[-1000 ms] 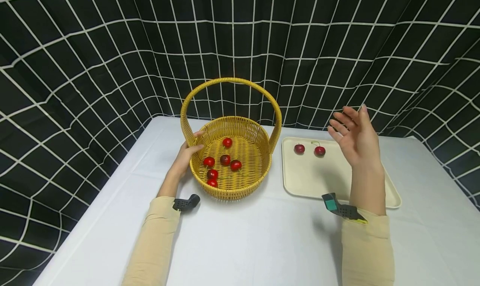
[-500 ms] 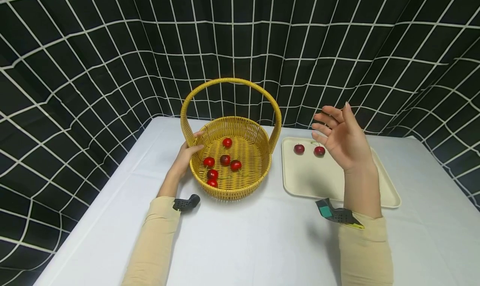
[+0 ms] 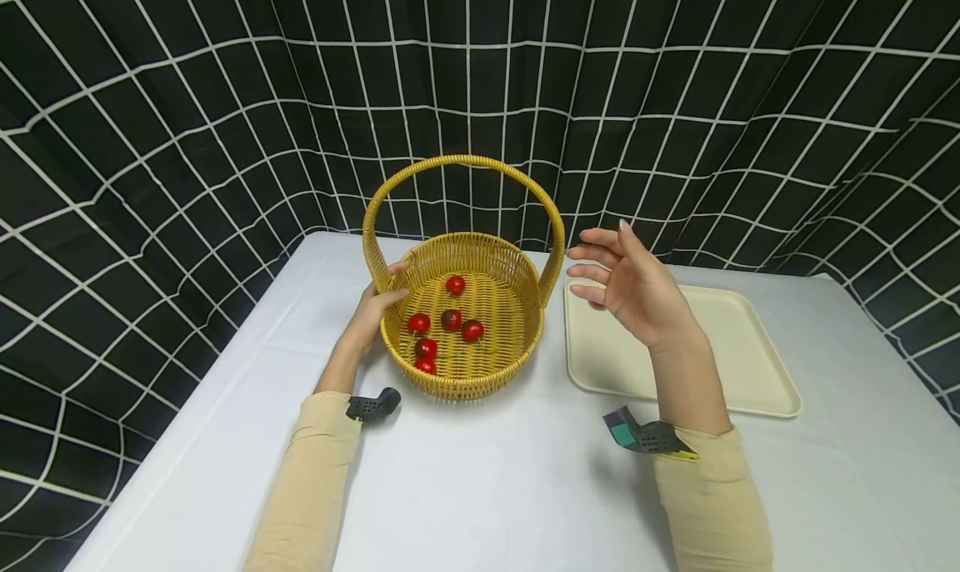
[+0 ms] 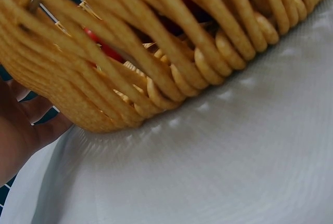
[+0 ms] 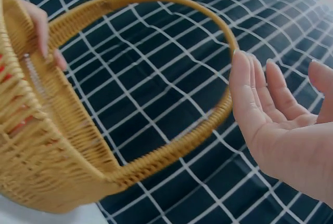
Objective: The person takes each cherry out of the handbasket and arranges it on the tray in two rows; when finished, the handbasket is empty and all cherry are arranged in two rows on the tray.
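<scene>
A yellow wicker basket (image 3: 462, 384) with a tall arched handle (image 3: 462, 160) stands upright on the table. Several red and dark-red cherries (image 3: 472, 331) lie on its floor. My left hand (image 3: 366, 318) grips the basket's left side at the foot of the handle, thumb over the rim and fingers outside. My right hand (image 3: 633, 293) is raised over the left part of a cream tray (image 3: 720, 347), palm turned toward the basket, fingers apart and holding nothing. Beneath its little finger, the dark edge of a cherry (image 3: 597, 306) on the tray shows; the hand hides the rest.
A white cloth (image 3: 495, 489) covers the table. Behind and on both sides hangs a black curtain (image 3: 510, 80) with a white grid. The basket handle rises just left of my right fingertips.
My right hand has moved left across the tray toward the basket, covering the two cherries that showed there before. My left hand and the basket have stayed in place.
</scene>
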Demonstrator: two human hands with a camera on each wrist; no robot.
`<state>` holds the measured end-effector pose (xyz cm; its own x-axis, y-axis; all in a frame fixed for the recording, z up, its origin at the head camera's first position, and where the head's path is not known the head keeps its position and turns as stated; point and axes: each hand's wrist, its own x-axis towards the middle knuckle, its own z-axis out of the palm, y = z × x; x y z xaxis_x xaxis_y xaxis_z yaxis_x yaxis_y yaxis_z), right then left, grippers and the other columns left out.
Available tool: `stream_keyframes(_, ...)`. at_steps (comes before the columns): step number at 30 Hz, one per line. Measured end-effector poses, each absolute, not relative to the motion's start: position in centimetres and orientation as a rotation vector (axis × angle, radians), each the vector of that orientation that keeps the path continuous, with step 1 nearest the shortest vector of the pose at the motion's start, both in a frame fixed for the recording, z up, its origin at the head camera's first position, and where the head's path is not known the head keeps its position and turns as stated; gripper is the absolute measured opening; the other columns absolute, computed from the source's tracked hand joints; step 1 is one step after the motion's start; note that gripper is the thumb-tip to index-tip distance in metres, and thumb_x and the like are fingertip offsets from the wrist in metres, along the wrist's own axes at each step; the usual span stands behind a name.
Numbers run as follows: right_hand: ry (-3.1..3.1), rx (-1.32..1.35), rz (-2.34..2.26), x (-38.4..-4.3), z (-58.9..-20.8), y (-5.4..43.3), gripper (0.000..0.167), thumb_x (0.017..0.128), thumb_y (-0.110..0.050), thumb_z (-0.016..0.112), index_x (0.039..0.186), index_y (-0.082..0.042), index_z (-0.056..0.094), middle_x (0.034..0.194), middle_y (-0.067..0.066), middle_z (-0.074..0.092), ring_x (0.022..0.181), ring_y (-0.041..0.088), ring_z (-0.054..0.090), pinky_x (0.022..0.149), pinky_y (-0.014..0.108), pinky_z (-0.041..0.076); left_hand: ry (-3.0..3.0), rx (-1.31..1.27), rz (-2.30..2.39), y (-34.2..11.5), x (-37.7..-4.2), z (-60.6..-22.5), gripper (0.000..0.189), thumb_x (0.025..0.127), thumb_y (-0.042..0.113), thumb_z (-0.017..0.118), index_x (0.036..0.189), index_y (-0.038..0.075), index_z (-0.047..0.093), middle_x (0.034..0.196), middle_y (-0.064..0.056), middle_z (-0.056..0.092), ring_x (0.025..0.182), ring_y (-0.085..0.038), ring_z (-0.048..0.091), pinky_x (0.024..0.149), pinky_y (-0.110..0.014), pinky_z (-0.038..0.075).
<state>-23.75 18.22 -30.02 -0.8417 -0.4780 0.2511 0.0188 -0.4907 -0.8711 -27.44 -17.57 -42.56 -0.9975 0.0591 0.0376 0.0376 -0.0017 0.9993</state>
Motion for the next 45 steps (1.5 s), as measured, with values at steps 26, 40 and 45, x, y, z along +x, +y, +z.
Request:
stream_keyframes(26, 1.76, -0.495, -2.057, -24.6, -33.3, 12.0, 0.049, 0.101, -0.037, 0.043, 0.125, 0.006, 0.046, 0.11, 0.017, 0.055, 0.097, 0.026, 0.058, 0.083, 0.038, 0.053, 2.196, 0.094, 2.237, -18.1, -27.6, -42.5, 0.054, 0.093, 0.008, 0.047, 0.146, 0.009, 0.037, 0.152, -0.01, 0.029, 0.135, -0.027, 0.03, 0.111, -0.041, 0.019)
stream_keyframes(40, 1.873, -0.401, -1.924, -25.1, -34.9, 10.0, 0.049, 0.102, -0.036, 0.043, 0.126, 0.006, 0.048, 0.126, 0.03, 0.049, 0.107, 0.035, 0.056, 0.093, 0.047, 0.046, 2.203, 0.119, 2.224, -18.0, -27.6, -42.7, 0.053, 0.094, 0.01, 0.047, 0.145, 0.009, 0.037, 0.153, -0.008, 0.029, 0.137, -0.026, 0.028, 0.112, -0.042, 0.014)
stream_keyframes(45, 1.909, -0.38, -1.897, -25.4, -35.4, 9.8, 0.05, 0.101, -0.038, 0.045, 0.126, 0.005, 0.049, 0.124, 0.028, 0.052, 0.108, 0.036, 0.055, 0.092, 0.047, 0.046, 2.197, 0.117, 2.228, -17.8, -27.8, -42.8, 0.053, 0.093, 0.009, 0.048, 0.145, 0.01, 0.038, 0.151, -0.009, 0.031, 0.136, -0.026, 0.03, 0.112, -0.043, 0.016)
